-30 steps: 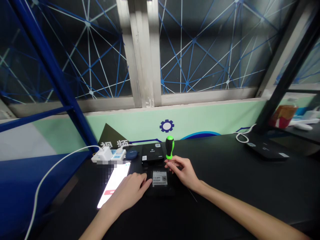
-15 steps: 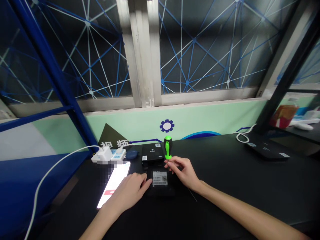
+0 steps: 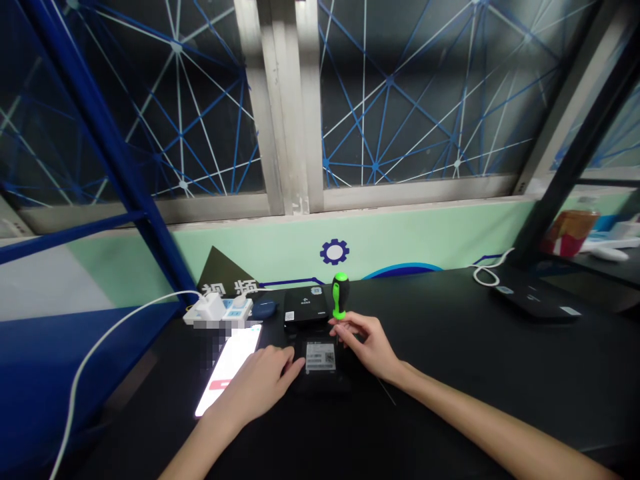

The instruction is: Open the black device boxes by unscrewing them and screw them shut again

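A small black box with a white printed label lies label side up on the dark table in front of me. Along its left edge my left hand is bent, thumb and index finger against the box. A green and black screwdriver stands nearly upright over the box's far right part, tip downward. With thumb and fingers my right hand pinches its thin shaft just below the handle. The screwdriver's tip is too dark to make out.
Beyond the labelled box sits another black box. A lit phone lies by my left forearm, near a white power strip and a dark blue case. Far right are a flat black device and a white cable.
The screwdriver's handle has tipped slightly to the right and turned a little. Both hands stay in nearly the same place, and the labelled box has not visibly moved.
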Available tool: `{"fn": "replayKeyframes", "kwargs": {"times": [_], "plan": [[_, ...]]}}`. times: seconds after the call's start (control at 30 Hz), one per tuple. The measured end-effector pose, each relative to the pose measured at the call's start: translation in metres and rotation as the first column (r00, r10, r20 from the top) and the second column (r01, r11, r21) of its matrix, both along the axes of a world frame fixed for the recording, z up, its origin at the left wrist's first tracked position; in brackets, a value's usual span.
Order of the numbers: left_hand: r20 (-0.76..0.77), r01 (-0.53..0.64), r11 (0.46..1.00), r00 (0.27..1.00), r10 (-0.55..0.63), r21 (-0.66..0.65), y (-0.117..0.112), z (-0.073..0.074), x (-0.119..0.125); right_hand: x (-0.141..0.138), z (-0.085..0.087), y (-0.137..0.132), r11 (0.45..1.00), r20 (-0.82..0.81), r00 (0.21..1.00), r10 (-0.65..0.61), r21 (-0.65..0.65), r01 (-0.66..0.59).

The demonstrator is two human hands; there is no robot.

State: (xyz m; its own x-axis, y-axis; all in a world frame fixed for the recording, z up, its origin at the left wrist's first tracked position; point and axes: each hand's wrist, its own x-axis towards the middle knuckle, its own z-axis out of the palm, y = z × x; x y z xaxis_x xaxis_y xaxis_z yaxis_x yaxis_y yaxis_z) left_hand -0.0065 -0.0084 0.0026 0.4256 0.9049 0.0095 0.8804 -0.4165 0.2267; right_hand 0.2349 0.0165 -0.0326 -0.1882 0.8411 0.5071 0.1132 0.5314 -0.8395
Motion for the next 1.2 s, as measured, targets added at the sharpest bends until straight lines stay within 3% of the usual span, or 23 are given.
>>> {"fn": "replayKeyframes", "kwargs": {"times": [0.4,0.73,0.97,1.2], "plan": [[-0.003,0.009,1.0,1.0,-0.009,0.002,0.0005,-0.0014,-0.0011,-0.0016,-0.0029,0.0027,0.998,-0.017,0.997,-0.069,0.01,0.069],[-0.007,-0.004,1.0,1.0,0.004,-0.005,-0.0003,0.0017,0.0008,0.001,-0.002,0.0017,0.999,0.015,1.0,-0.023,0.023,0.023],[0.006,-0.002,1.0,1.0,0.002,-0.019,-0.0015,0.0029,0.0006,0.0005,-0.0008,0.0021,0.994,0.018,0.995,-0.099,0.044,0.098],[0.017,-0.006,0.999,1.0,0.007,-0.035,-0.0018,0.0053,0.0017,0.0006,-0.0011,0.0016,0.994,-0.019,0.995,-0.094,0.047,0.095]]}}
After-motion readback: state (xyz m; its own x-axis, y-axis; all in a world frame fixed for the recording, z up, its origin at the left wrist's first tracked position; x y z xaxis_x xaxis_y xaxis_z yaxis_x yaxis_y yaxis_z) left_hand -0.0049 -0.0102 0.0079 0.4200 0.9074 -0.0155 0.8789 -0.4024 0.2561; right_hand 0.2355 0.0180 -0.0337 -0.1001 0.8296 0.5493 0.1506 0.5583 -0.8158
